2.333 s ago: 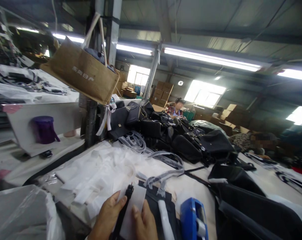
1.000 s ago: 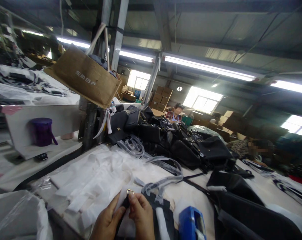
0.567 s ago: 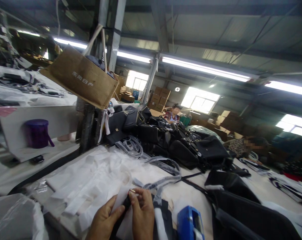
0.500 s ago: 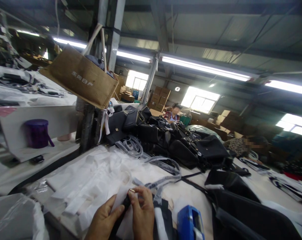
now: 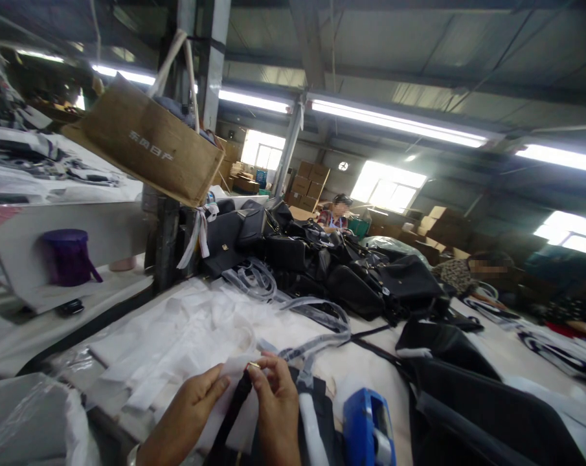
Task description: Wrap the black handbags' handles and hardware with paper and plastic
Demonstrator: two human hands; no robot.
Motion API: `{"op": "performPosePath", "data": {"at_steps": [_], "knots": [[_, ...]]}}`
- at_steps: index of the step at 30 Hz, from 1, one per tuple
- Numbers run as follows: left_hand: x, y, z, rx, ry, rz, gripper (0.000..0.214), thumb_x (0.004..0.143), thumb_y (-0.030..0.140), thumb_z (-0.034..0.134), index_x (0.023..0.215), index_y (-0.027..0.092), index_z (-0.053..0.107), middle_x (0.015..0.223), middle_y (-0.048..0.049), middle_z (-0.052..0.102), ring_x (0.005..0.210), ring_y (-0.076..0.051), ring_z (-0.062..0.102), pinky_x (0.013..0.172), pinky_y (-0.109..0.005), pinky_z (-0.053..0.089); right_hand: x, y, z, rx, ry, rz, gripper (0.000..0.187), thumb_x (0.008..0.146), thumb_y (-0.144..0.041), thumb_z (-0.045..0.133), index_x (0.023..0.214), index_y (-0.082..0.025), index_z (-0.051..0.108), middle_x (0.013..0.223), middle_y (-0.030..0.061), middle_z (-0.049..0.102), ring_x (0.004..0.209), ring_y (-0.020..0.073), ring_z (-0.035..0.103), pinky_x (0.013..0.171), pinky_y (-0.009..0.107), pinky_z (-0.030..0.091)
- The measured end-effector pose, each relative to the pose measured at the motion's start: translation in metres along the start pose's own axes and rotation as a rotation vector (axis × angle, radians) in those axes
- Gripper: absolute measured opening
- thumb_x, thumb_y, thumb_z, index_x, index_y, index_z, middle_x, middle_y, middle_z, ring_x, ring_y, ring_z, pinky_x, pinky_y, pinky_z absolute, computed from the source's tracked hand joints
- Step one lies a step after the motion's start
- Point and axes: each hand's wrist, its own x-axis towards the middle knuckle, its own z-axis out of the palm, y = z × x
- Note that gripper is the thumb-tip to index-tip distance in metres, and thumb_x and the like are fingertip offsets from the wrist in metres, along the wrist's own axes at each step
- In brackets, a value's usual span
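My right hand pinches the end of a black strap, where a small gold-coloured metal fitting shows at the fingertips. The strap runs down toward the bottom edge. Just left of it, my left hand has thumb and fingers closed on a thin white sheet, which passes behind the strap. Under and beside my right hand lies a black piece with a white-wrapped handle. A blue tape dispenser stands to its right.
Loose white sheets cover the table's left side. Black handbags are heaped behind, with plastic-wrapped straps before them. A large black bag lies at right. A brown tote hangs on a post. Co-workers sit beyond.
My left thumb has come off the black strap and moved slightly up and left. More of the strap now shows, and its metal end is still in my right fingers. The view has shifted slightly.
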Motion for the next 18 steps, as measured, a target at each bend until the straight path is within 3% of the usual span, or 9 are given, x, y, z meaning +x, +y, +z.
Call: {"op": "performPosePath", "data": {"at_steps": [2, 7, 12, 15, 18], "knots": [[0.0, 0.003, -0.004, 0.046, 0.006, -0.004, 0.035, 0.09, 0.042, 0.052, 0.112, 0.02, 0.068, 0.097, -0.0024, 0.074, 0.089, -0.024, 0.065, 0.082, -0.028, 0.05, -0.001, -0.002, 0.001, 0.02, -0.007, 0.017, 0.026, 0.083, -0.042, 0.064, 0.1, -0.022, 0.064, 0.091, 0.0017, 0.067, 0.083, 0.0193, 0.062, 0.075, 0.028, 0.046], [0.001, 0.011, -0.012, 0.123, -0.017, 0.021, 0.03, 0.09, 0.038, 0.052, 0.107, 0.021, 0.069, 0.094, -0.0008, 0.073, 0.091, -0.023, 0.064, 0.083, -0.026, 0.048, -0.001, -0.001, 0.004, 0.028, 0.002, 0.017, 0.022, 0.083, -0.042, 0.064, 0.091, -0.021, 0.064, 0.084, 0.0005, 0.066, 0.079, 0.0182, 0.06, 0.072, 0.027, 0.045], [0.001, 0.014, -0.019, 0.189, -0.091, 0.003, 0.029, 0.092, 0.037, 0.048, 0.099, 0.019, 0.07, 0.079, 0.0008, 0.068, 0.076, -0.02, 0.061, 0.074, -0.025, 0.047, -0.002, -0.002, 0.004, 0.03, 0.002, 0.009, 0.02, 0.084, -0.04, 0.063, 0.086, -0.02, 0.064, 0.079, -0.0005, 0.065, 0.074, 0.0162, 0.057, 0.069, 0.025, 0.044], [0.0, 0.01, -0.018, 0.095, -0.095, -0.003, 0.026, 0.09, 0.035, 0.054, 0.104, 0.019, 0.07, 0.083, 0.0003, 0.07, 0.08, -0.021, 0.061, 0.075, -0.026, 0.048, -0.003, -0.004, 0.004, 0.048, -0.006, 0.014, 0.019, 0.085, -0.038, 0.062, 0.082, -0.019, 0.063, 0.076, -0.001, 0.063, 0.072, 0.0153, 0.055, 0.066, 0.024, 0.043], [-0.003, 0.001, -0.012, -0.148, -0.066, -0.066, 0.032, 0.089, 0.037, 0.057, 0.113, 0.019, 0.068, 0.091, -0.0021, 0.073, 0.086, -0.024, 0.064, 0.078, -0.029, 0.051, -0.004, -0.006, 0.005, 0.059, -0.003, 0.006, 0.018, 0.085, -0.037, 0.061, 0.083, -0.019, 0.064, 0.075, -0.0012, 0.062, 0.072, 0.0151, 0.054, 0.066, 0.024, 0.043]]}}
